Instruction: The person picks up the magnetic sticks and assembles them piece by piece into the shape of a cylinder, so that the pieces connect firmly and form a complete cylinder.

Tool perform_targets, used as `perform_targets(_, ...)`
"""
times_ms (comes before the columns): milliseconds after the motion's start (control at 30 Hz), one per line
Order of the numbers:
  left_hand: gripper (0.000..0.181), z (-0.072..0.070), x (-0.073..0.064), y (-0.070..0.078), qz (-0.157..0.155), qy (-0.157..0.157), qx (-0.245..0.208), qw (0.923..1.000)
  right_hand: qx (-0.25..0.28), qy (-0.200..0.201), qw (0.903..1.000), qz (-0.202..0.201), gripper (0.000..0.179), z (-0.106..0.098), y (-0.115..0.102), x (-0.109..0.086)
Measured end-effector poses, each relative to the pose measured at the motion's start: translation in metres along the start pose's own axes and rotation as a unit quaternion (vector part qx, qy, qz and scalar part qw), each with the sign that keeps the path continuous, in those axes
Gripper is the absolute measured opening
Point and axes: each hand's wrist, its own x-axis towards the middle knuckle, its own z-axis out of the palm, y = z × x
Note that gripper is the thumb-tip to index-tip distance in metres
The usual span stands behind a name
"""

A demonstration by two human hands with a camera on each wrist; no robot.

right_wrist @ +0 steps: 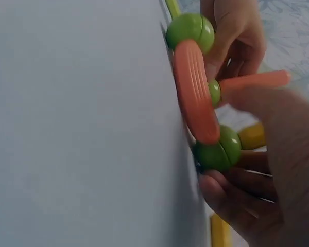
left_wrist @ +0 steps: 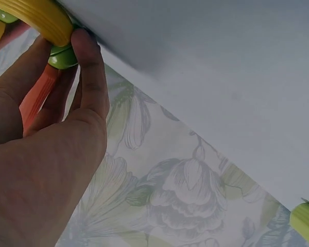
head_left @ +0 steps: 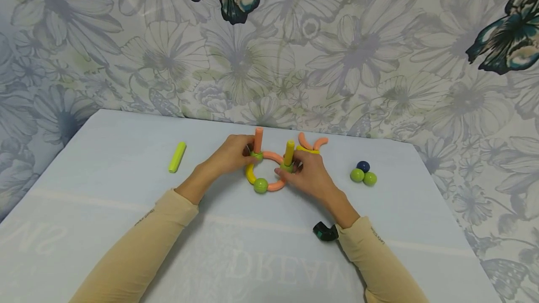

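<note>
Fingers, L hand (head_left: 235,153): thumb and fingertips pinched, gap only as wide as the rear-left ball (head_left: 256,155) they hold. Orange stick (head_left: 258,140) stands upright on that ball, beside the fingers. Fingers, R hand (head_left: 309,172): curled abt. the right ball (head_left: 287,167); yellow stick (head_left: 288,152) rises from it, tilted slightly. R thumb's exact contact: can't tell.

Reason for grip (judged): balls act as joints, so a hold there prob. steadies stick & ring tog.; one hand per side likely stops ring turning.

Ring (head_left: 273,156) pos.: on table (head_left: 236,256), btwn both hands, its two gripped balls within the fingers. Front ball (head_left: 260,185) is on the wearer's side, apart from both hands, w/ yellow curve (head_left: 250,173) to its L & front orange curve (head_left: 276,185) to its R.

Outward: loose curves (head_left: 304,141) lie behind R hand; light green stick (head_left: 177,157) well L of ring; ball cluster (head_left: 363,167), one dark blue + two green, well R. Spares presumably set aside for reach & working room.
</note>
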Motion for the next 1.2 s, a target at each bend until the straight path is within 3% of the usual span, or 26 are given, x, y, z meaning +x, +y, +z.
perform_targets(100, 0.019, -0.001, 0.000, -0.001, 0.003, 0.000, -0.001, 1.0000, 0.009, -0.040, 0.9991, -0.011, 0.015, -0.007, -0.002, 0.001)
perform_targets(233, 0.020, -0.001, 0.001, -0.003, 0.005, -0.011, -0.003, 0.9999, 0.004, -0.074, 0.9972, -0.010, 0.023, -0.015, -0.002, 0.000)
perform_targets(500, 0.024, 0.000, 0.002, -0.002, 0.019, -0.039, -0.009, 0.9990, -0.039, -0.051, 0.9979, -0.008, 0.020, -0.014, 0.006, 0.001)
perform_targets(700, 0.030, 0.002, 0.003, -0.002, 0.040, -0.047, -0.028, 0.9977, 0.021, -0.037, 0.9985, 0.036, 0.024, -0.007, 0.008, 0.002)
perform_targets(967, 0.030, 0.000, 0.001, 0.000, 0.036, -0.047, -0.041, 0.9974, 0.101, -0.036, 0.9909, 0.082, 0.024, -0.005, 0.011, 0.001)
perform_targets(1100, 0.025, -0.017, -0.002, -0.002, 0.024, -0.021, 0.004, 0.9995, 0.122, -0.041, 0.9865, 0.102, 0.023, -0.004, 0.013, 0.001)
perform_targets(1200, 0.022, -0.048, -0.013, -0.003, -0.040, 0.013, 0.071, 0.9966, 0.116, -0.042, 0.9862, 0.110, 0.023, -0.004, 0.013, 0.001)
